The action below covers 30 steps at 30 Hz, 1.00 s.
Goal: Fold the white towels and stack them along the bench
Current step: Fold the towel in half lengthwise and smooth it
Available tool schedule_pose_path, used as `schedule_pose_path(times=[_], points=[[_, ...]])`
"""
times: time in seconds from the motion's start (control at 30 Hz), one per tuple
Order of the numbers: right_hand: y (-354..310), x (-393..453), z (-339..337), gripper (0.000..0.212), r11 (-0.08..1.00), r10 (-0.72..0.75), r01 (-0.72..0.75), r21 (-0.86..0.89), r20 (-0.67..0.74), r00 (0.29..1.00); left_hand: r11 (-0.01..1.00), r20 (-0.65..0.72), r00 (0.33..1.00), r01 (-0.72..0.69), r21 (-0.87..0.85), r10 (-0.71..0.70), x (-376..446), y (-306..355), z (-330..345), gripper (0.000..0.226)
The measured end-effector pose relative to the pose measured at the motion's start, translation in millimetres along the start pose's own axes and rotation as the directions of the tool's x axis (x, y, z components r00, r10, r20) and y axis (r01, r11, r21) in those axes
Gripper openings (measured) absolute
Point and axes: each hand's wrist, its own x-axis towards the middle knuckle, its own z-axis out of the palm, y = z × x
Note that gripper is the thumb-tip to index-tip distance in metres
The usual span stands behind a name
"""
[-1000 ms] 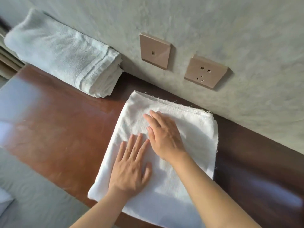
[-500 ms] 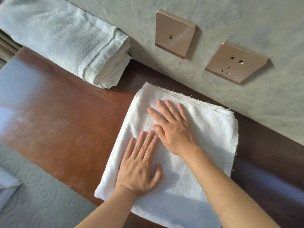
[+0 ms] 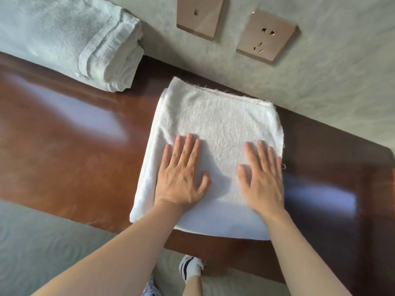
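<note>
Hands flat, I press left grip (image 3: 180, 174) and right grip (image 3: 261, 178) on the folded towel (image 3: 213, 122); the finished stack (image 3: 70, 37) lies up-left, nearer my left.

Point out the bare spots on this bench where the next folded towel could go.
One bare stretch of bench lies left of the folded towel and in front of the stacked towels by the wall. Another lies right of that towel. The middle is taken: left hand and right hand press flat there.
</note>
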Motion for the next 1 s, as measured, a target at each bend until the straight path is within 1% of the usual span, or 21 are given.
schedule_pose_path(times=[0.03,0.07,0.1,0.13,0.17,0.2,0.23,0.27,0.33,0.4,0.47,0.53,0.6,0.63,0.67,0.73,0.77,0.8,0.87,1.0], points=[[4,5,-2,0.069,0.989,0.148,-0.147,0.031,-0.009,0.989,1.000,0.005,1.000,-0.010,0.016,0.010,0,-2,1,0.082],[0,6,-4,0.072,0.966,0.256,-0.255,0.043,-0.020,0.966,0.999,0.013,1.000,-0.018,0.029,0.017,1,-3,0,0.081],[-12,2,-4,0.073,0.958,0.286,-0.285,0.032,-0.046,0.957,0.999,0.020,0.999,-0.027,0.036,0.027,0,-5,0,0.079],[-30,-10,-2,0.072,0.973,0.232,-0.231,0.018,-0.074,0.970,0.998,0.024,0.999,-0.043,0.040,0.042,-2,-7,-1,0.077],[-49,-25,3,0.070,0.992,0.127,-0.127,0.013,-0.079,0.989,0.997,0.024,0.998,-0.066,0.040,0.065,-5,-10,0,0.075],[-63,-42,10,0.067,1.000,0.015,-0.014,0.010,-0.070,0.997,0.995,0.024,0.995,-0.095,0.039,0.094,-11,-14,1,0.072],[-71,-55,15,0.065,0.998,-0.065,0.066,0.007,-0.051,0.997,0.991,0.023,0.992,-0.127,0.045,0.126,-17,-19,1,0.070],[-72,-62,18,0.064,0.996,-0.089,0.090,0.013,-0.031,0.996,0.986,0.024,0.988,-0.154,0.064,0.153,-24,-26,0,0.069],[-65,-66,22,0.064,1.000,-0.024,0.024,0.010,-0.032,0.999,0.980,0.040,0.987,-0.161,0.116,0.157,-36,-45,-8,0.069],[-62,-68,20,0.066,0.998,0.061,-0.061,0.014,-0.034,0.998,0.987,0.071,0.995,-0.085,0.133,0.076,-40,-66,-18,0.071],[-69,-71,20,0.067,0.994,0.107,-0.106,0.025,-0.045,0.993,0.993,0.097,0.995,-0.003,0.115,-0.009,-41,-85,-28,0.073],[-77,-73,21,0.068,0.993,0.122,-0.122,0.005,-0.054,0.991,0.991,0.073,0.997,-0.011,0.133,0.002,-41,-93,-34,0.075],[-79,-74,21,0.069,0.992,0.122,-0.123,-0.007,-0.051,0.991,0.982,0.017,0.994,-0.113,0.151,0.112,-39,-86,-40,0.070],[-78,-74,21,0.069,0.993,0.118,-0.119,-0.013,-0.053,0.992,0.974,-0.002,0.983,-0.184,0.132,0.186,-36,-77,-41,0.068],[-77,-74,21,0.070,0.993,0.112,-0.113,-0.019,-0.057,0.992,0.958,0.012,0.962,-0.271,0.097,0.271,-32,-68,-39,0.067],[-77,-75,22,0.070,0.995,0.095,-0.098,-0.025,-0.085,0.992,0.896,0.109,0.894,-0.442,0.042,0.435,-19,-51,-31,0.067],[-77,-76,23,0.069,0.995,0.089,-0.093,-0.033,-0.098,0.991,0.867,0.147,0.863,-0.495,0.058,0.483,-10,-47,-25,0.067],[-77,-75,23,0.069,0.995,0.085,-0.090,-0.046,-0.098,0.992,0.850,0.166,0.850,-0.518,0.091,0.500,1,-46,-21,0.067],[-75,-75,24,0.071,0.995,0.077,-0.083,-0.061,-0.095,0.992,0.860,0.169,0.868,-0.491,0.141,0.468,30,-51,-19,0.067],[-75,-73,28,0.073,0.995,0.085,-0.089,-0.034,-0.120,0.989,0.932,0.082,0.944,-0.328,0.151,0.319,99,-69,-32,0.067]])
